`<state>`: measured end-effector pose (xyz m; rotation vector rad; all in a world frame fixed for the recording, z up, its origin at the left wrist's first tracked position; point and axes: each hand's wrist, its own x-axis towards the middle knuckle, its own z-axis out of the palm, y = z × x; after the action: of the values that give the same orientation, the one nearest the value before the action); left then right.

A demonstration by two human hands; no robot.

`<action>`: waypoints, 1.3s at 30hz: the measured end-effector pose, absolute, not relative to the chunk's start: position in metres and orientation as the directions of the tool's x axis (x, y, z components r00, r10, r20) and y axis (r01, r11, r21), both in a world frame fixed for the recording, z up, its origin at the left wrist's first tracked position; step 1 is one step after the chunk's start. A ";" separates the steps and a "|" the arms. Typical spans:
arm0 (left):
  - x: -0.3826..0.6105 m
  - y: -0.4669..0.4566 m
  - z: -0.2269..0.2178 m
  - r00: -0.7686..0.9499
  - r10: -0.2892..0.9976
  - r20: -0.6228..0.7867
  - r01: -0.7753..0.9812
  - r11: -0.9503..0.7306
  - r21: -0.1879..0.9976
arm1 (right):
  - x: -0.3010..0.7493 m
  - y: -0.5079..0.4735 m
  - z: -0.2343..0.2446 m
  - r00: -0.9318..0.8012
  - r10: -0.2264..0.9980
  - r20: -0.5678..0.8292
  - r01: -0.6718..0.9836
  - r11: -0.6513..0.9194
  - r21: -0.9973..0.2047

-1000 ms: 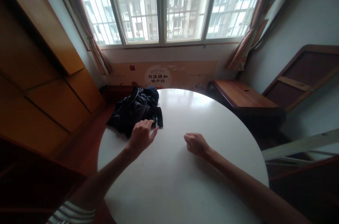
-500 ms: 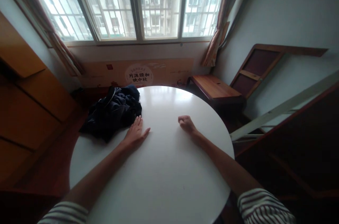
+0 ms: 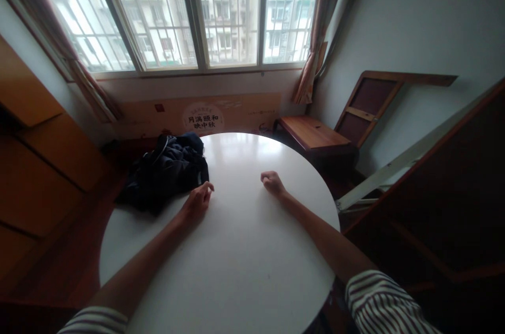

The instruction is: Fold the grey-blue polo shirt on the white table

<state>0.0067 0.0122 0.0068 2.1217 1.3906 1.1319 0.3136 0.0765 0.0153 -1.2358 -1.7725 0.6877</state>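
My left hand (image 3: 198, 201) is turned on its side over the white round table (image 3: 236, 250), its fingers curled in and no object visible in them. Close beyond its fingers lies a crumpled heap of black cloth (image 3: 168, 171), perhaps a garment; I cannot tell whether they touch. To the right, my right hand (image 3: 273, 182) rests as a closed fist on the bare tabletop, with nothing showing in it. Both forearms reach in from below, with striped sleeves pushed up near the elbows.
A wooden bench (image 3: 313, 131) stands beyond the table at the right, near a framed wooden panel (image 3: 369, 102). Below the barred window (image 3: 229, 13) runs a printed board (image 3: 236, 108). Wooden cabinets (image 3: 47, 155) are at the left. A dark slanted board (image 3: 445, 181) rises close on the right.
My left hand has gone from flat with spread fingers to curled and turned on its side. The right fist stays as it was. The view has shifted slightly.
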 end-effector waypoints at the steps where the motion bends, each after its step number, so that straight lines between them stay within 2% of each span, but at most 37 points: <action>1: 0.007 0.012 0.008 0.159 0.895 0.417 0.559 -0.430 0.710 | 0.314 0.076 0.015 -0.155 0.932 0.328 0.463 0.362 -0.809; 4: 0.006 0.011 0.011 0.053 0.929 0.366 0.422 -0.353 0.835 | 0.314 0.076 0.014 -0.159 0.932 0.326 0.455 0.362 -0.814; 7: 0.003 0.010 0.015 -0.036 0.974 0.225 0.194 -0.214 0.957 | 0.313 0.075 0.013 -0.162 0.934 0.317 0.453 0.356 -0.818; 9: 0.000 0.009 0.016 -0.057 0.989 0.134 0.068 -0.130 0.989 | 0.312 0.074 0.013 -0.167 0.937 0.306 0.455 0.348 -0.820; 15: -0.009 0.008 0.023 -0.070 0.996 0.063 -0.110 -0.070 0.992 | 0.310 0.075 0.011 -0.178 0.948 0.263 0.438 0.316 -0.842; 20: -0.012 0.009 0.028 -0.064 0.997 0.035 -0.217 -0.049 0.975 | 0.314 0.079 0.009 -0.170 0.961 0.220 0.353 0.267 -0.897; 29: -0.014 0.012 0.030 -0.079 0.997 -0.007 -0.308 -0.017 0.951 | 0.326 0.080 0.005 -0.094 0.988 0.125 0.047 0.130 -0.990; 34: -0.014 0.013 0.031 -0.102 0.995 -0.021 -0.326 -0.013 0.945 | 0.330 0.079 0.010 -0.077 0.989 0.125 -0.130 0.114 -0.985; 39: -0.015 0.015 0.029 -0.120 0.992 -0.028 -0.343 -0.015 0.939 | 0.328 0.078 0.013 -0.077 0.991 0.114 -0.221 0.094 -0.971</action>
<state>-0.0147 0.0153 0.0293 0.8801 1.0342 1.4386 0.3278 0.0784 0.0126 -0.9282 -1.1572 1.2911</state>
